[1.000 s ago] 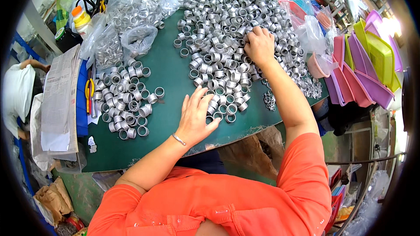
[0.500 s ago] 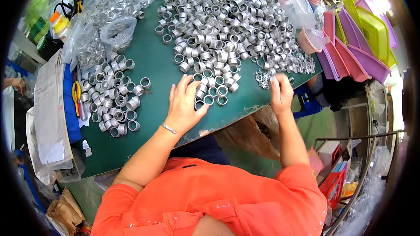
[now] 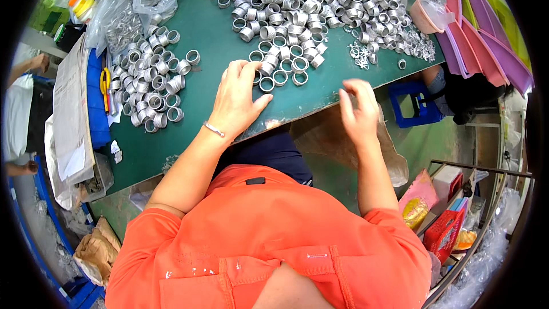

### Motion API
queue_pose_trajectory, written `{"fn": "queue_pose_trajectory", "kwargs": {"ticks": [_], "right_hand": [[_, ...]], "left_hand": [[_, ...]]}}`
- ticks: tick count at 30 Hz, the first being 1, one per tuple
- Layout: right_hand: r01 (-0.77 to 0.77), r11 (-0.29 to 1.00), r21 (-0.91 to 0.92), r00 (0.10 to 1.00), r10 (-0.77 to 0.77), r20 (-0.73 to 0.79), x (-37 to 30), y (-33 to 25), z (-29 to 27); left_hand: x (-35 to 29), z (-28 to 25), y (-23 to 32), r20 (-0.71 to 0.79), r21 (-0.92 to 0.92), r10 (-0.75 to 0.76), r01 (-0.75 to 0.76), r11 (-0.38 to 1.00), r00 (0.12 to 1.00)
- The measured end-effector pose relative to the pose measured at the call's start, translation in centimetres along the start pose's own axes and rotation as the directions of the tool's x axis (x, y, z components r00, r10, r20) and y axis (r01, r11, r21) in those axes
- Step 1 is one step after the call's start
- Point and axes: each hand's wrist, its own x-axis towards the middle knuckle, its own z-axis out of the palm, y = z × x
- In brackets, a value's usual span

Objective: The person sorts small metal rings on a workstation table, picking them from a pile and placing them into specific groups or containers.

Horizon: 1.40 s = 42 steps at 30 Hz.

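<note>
My left hand (image 3: 235, 102) rests on the green table with its fingers stretched out and thumb apart, beside a small group of short silvery metal rings (image 3: 279, 77). Its fingertips touch or nearly touch the nearest rings; the fingers partly cover one of them. Past the front edge of the table, my right hand (image 3: 360, 115) hovers with fingers apart and nothing visible in it. A big heap of the same ribbed rings (image 3: 309, 0) spreads over the far part of the table. Another pile of rings (image 3: 151, 88) lies to my left.
Clear plastic bags (image 3: 157, 0) stand at the far left, with yellow-handled scissors (image 3: 105, 83) closer in. Small silvery bits (image 3: 360, 54) and a lone ring (image 3: 402, 64) lie near the right edge. Pink and purple trays (image 3: 477, 40) and a blue stool (image 3: 409, 109) are to the right.
My right hand has drawn back from beside the small silvery bits to past the table's front edge, its fingers opening. My left hand stays by the rings. The whole view has shifted.
</note>
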Motion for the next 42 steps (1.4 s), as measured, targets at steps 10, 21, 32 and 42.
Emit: {"fn": "queue_pose_trajectory", "kwargs": {"ticks": [10,21,32,42], "right_hand": [[-0.086,0.996,0.015,0.993,0.087,-0.074,1.7,0.2,4.5],[-0.183,0.678,0.712,0.974,0.029,0.223,-4.5,-7.2,4.9],[-0.411,0.406,0.816,0.912,0.181,0.369,-4.2,-8.5,6.0],[-0.325,0.459,0.827,0.946,0.138,0.295,-4.3,-8.2,6.6]], "left_hand": [[-5.3,-2.0,0.8,-0.016,-0.338,-0.137,0.124,0.933,0.99],[-5.1,-1.2,2.3,0.45,-0.859,-0.184,0.48,0.177,0.874],[-6.1,-0.5,2.0,-0.067,-0.604,0.099,-0.119,0.788,0.993],[-6.7,-0.6,1.7,0.204,-0.868,-0.204,0.273,0.415,0.957]]}}
